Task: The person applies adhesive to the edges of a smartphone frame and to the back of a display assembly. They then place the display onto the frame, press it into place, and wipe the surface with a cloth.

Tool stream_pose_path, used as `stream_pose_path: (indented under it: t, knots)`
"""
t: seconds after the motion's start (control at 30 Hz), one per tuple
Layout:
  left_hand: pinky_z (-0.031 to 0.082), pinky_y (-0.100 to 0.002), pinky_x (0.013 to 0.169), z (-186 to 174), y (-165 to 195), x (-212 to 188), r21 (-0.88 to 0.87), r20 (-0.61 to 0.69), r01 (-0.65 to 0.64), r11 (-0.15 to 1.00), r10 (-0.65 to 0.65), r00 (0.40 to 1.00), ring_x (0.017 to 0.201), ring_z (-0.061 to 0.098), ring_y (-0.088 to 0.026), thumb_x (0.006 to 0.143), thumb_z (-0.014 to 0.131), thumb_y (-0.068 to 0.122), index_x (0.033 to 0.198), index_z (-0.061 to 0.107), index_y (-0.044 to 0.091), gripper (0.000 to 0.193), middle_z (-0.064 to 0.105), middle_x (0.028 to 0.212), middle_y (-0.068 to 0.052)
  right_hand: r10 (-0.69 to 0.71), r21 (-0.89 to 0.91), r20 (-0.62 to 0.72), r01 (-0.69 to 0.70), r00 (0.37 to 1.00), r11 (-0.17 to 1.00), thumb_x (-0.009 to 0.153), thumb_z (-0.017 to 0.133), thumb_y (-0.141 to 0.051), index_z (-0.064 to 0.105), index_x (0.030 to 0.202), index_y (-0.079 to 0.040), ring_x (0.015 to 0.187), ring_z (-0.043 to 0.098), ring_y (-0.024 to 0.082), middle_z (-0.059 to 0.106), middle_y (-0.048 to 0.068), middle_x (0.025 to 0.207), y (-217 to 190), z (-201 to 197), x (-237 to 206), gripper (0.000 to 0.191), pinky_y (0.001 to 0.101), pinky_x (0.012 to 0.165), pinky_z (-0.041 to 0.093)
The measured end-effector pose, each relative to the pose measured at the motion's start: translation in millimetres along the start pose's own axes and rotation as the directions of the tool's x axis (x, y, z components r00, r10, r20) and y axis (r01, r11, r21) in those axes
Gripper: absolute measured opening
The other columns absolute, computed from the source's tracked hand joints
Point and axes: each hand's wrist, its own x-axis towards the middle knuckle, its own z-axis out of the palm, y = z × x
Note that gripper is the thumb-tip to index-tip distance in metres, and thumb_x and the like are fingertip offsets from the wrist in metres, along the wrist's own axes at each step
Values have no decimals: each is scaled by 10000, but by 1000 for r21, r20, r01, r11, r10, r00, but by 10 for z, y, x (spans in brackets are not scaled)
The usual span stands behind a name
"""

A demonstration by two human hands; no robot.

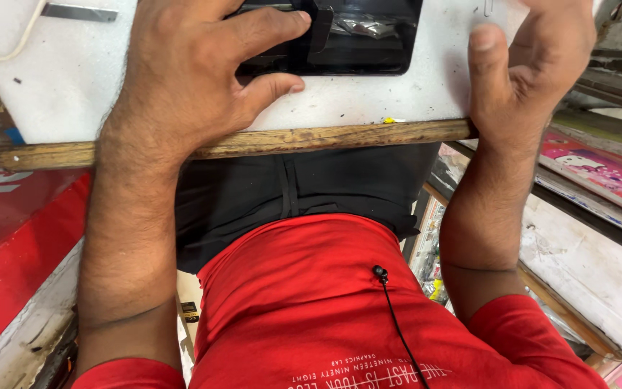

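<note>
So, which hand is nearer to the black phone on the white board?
The left hand: its fingers rest on the black phone. The right hand stands apart, at the board's edge.

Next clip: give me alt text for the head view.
The left hand presses flat on a black phone lying on a white worktop with a wooden edge. The right hand rests curled at the worktop's right side, holding nothing visible. Red shirt below.
</note>
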Motion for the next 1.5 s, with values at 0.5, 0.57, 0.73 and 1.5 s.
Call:
stream_pose_path:
  t: [0.5,0.57,0.73,1.5]
  knots:
    - [524,-409,966,62,17,-17,-58,21,38,998,-36,999,1133,662,-229,878,916,371,1245,731,110,487,711,1175,-23,-104,-166,259,151,960,975,846,643,162,820,1172,-82,1025,612,238,678,100,1149,-234,49,192,444,372,840,449]
    - [524,-406,977,76,13,-19,-66,13,27,997,-26,1000,1120,664,-224,861,899,359,1246,730,105,490,712,1187,-27,-84,-144,248,123,965,982,901,673,195,827,1122,-56,889,600,193,674,101,1053,-194,67,182,368,324,722,412]
    - [527,-391,999,118,6,-29,-89,16,25,996,-23,1000,1120,671,-206,852,883,359,1260,725,98,509,717,1210,-21,-37,-66,265,56,963,996,1004,660,228,823,1101,-24,703,555,128,674,57,876,-133,71,152,315,267,608,354]
    - [283,-589,1251,-101,88,251,-25,78,107,994,-105,991,1418,470,-302,789,888,445,1231,749,179,535,554,1505,-73,68,-220,235,-15,969,975,822,696,77,838,939,-184,1585,201,470,635,62,1494,-455,46,495,320,569,1347,192]
